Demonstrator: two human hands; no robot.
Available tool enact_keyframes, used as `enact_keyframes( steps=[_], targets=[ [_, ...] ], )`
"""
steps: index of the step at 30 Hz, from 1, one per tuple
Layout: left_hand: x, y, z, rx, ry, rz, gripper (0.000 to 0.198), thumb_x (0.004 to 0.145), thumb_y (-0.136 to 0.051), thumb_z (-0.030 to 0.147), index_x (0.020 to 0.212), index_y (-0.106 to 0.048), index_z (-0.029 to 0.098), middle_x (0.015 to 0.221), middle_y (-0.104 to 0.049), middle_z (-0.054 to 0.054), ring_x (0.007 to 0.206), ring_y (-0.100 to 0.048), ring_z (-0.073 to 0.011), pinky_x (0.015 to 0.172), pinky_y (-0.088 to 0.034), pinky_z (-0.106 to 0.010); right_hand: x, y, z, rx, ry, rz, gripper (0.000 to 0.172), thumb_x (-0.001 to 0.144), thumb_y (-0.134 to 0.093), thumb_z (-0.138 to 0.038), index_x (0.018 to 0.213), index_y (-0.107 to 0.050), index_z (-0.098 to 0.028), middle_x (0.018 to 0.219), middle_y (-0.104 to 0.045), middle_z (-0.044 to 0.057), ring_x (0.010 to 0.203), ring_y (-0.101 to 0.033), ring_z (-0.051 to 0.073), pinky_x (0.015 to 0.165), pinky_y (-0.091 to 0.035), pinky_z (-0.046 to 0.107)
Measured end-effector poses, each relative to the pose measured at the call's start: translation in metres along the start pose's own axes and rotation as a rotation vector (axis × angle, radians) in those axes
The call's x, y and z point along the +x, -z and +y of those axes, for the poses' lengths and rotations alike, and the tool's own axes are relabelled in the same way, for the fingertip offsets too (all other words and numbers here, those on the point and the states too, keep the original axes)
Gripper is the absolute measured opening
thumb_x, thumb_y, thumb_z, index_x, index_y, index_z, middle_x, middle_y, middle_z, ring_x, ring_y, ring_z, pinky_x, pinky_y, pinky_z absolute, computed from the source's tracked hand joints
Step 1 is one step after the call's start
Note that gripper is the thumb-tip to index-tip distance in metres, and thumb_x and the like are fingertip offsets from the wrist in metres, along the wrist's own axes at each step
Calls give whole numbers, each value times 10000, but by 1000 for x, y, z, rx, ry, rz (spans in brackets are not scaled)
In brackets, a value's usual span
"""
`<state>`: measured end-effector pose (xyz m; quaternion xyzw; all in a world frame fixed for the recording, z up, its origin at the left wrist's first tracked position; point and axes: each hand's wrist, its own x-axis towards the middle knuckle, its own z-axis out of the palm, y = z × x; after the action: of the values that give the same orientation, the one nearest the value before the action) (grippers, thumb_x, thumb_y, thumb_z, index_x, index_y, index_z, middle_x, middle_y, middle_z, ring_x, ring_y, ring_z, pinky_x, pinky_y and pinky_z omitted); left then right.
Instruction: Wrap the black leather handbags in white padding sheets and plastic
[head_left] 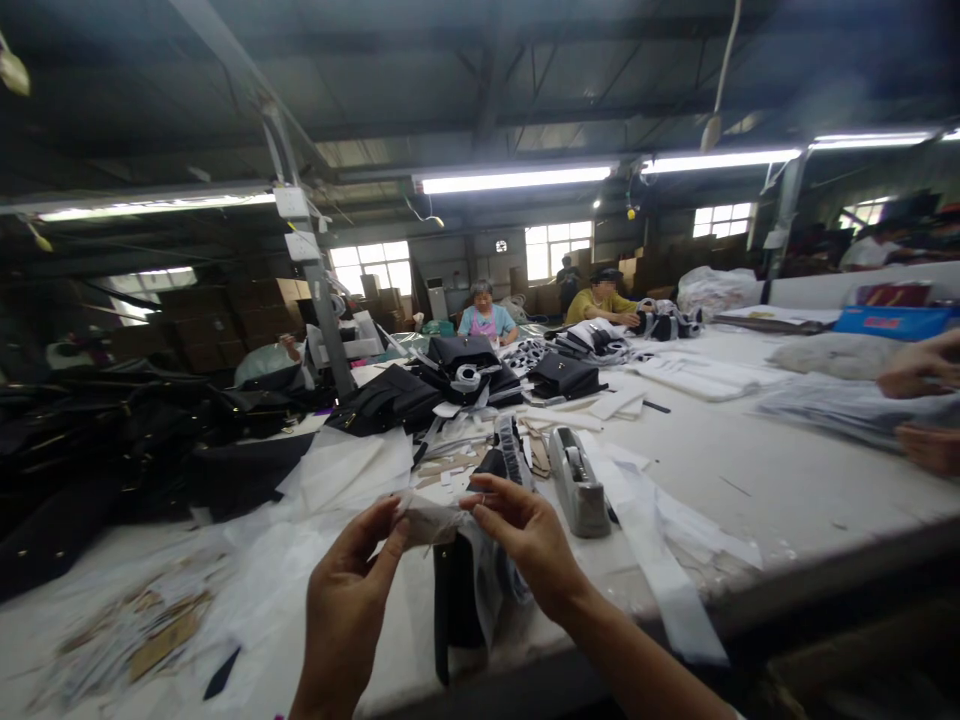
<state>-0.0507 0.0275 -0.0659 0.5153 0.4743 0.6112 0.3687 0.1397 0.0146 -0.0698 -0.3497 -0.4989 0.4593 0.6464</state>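
My left hand (346,590) pinches one end of a thin white sheet of wrapping paper (429,520) between thumb and fingers. At the other end my right hand (534,540) has its thumb and fingertips closed on the same sheet. Just below hangs a black strap (456,605), partly wrapped in pale material and reaching over the table's front edge. Its upper part is hidden behind the paper and my right hand. A grey tape dispenser (581,485) stands to the right of my right hand.
Black bags (461,352) are piled farther back, and more black pieces (255,400) lie at left. Paper sheets (352,470) and scraps (157,630) cover the left side. Two co-workers (486,318) work across the table (750,460). Another person's hands (922,365) show at right.
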Motion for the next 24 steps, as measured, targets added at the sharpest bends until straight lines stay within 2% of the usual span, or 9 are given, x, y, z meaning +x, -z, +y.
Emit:
enact_keyframes(
  steps=[4, 9, 13, 16, 18, 19, 20, 21, 24],
  targets=[
    [4, -1, -7, -173, 114, 2, 406, 743, -784, 367, 1100, -667, 213, 1110, -722, -39, 1082, -654, -229, 975, -533, -367, 2, 0, 2, 33, 1, -49, 411, 773, -770, -364, 1137, -686, -192, 977, -763, 76, 802, -708, 187, 812, -560, 344],
    [-2, 0, -1, 24, -23, 100, 438, 737, -790, 438, 1117, -668, 257, 1162, -701, -14, 1131, -623, -231, 1046, -476, -397, 3, 2, 7, 6, -10, -13, 387, 792, -749, -376, 1126, -689, -189, 976, -765, 78, 728, -705, 173, 707, -571, 306],
    [-11, -1, 8, 67, -64, 139, 403, 765, -758, 444, 1111, -668, 258, 1123, -718, -14, 1057, -665, -228, 938, -552, -360, 0, 2, 9, -38, 32, -58, 352, 804, -739, -368, 1112, -705, -202, 953, -768, 67, 815, -720, 213, 773, -581, 342],
    [-18, -4, 19, 270, -332, 164, 287, 795, -735, 388, 1053, -697, 269, 1041, -741, -7, 936, -703, -214, 875, -577, -343, 0, 2, 8, -61, 50, -64, 344, 808, -738, -351, 1121, -708, -212, 947, -768, 55, 815, -717, 204, 787, -571, 331],
    [-17, -6, 24, 404, -579, 116, 170, 814, -717, 321, 978, -727, 279, 983, -752, 0, 902, -707, -208, 902, -561, -351, 2, 2, 6, 26, 0, -51, 378, 789, -762, -340, 1137, -699, -208, 919, -767, 48, 745, -700, 161, 741, -555, 284],
    [-13, -6, 25, 431, -652, 93, 142, 813, -717, 304, 952, -736, 280, 963, -755, 0, 888, -709, -204, 902, -558, -348, 2, 2, 6, 98, -46, -41, 407, 773, -778, -336, 1148, -690, -204, 906, -765, 44, 702, -683, 135, 690, -539, 248],
    [-8, -6, 24, 419, -658, 86, 141, 804, -725, 302, 942, -740, 278, 953, -757, 0, 872, -710, -200, 882, -565, -338, 3, 3, 5, 169, -103, -39, 440, 756, -796, -333, 1159, -682, -198, 898, -762, 43, 662, -663, 110, 635, -514, 212],
    [-2, -5, 22, 364, -598, 93, 170, 791, -738, 315, 956, -738, 273, 957, -758, -3, 863, -713, -197, 852, -575, -325, 3, 4, 5, 228, -163, -49, 470, 739, -812, -331, 1166, -676, -190, 896, -759, 46, 624, -643, 89, 582, -483, 183],
    [15, -4, 10, 100, -257, 155, 324, 733, -782, 359, 1027, -713, 242, 1015, -753, -23, 909, -711, -196, 815, -587, -293, -1, 6, 5, 310, -305, -100, 487, 702, -848, -312, 1135, -687, -160, 918, -756, 68, 566, -610, 53, 510, -429, 138]
  ],
)
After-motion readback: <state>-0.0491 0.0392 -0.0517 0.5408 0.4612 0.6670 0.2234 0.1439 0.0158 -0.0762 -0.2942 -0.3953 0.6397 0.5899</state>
